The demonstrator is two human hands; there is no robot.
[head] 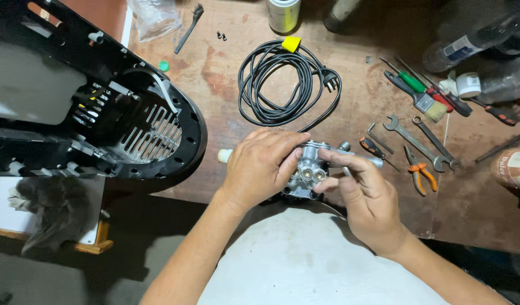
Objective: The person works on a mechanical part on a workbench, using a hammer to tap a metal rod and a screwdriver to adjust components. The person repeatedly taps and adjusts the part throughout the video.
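both hands grip a small grey cast-metal pump block with round ports (pixel 306 168) at the near edge of the worn wooden bench (pixel 226 73): left hand (pixel 260 166) wrapped around its side, right hand (pixel 359 189) pinching it with fingertips. judged mid-job: the block is out of the open black plastic machine housing (pixel 101 113) and not refitted, with the coiled black power cord (pixel 285 85) and steel spanners (pixel 418 138) lying loose.

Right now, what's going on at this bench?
A person holds a small metal pump part in both hands over a worn wooden bench. The left hand grips its side; the right hand pinches it from the other side. A coiled black cable lies just beyond, a black plastic housing sits to the left, and wrenches, pliers and screwdrivers lie to the right.
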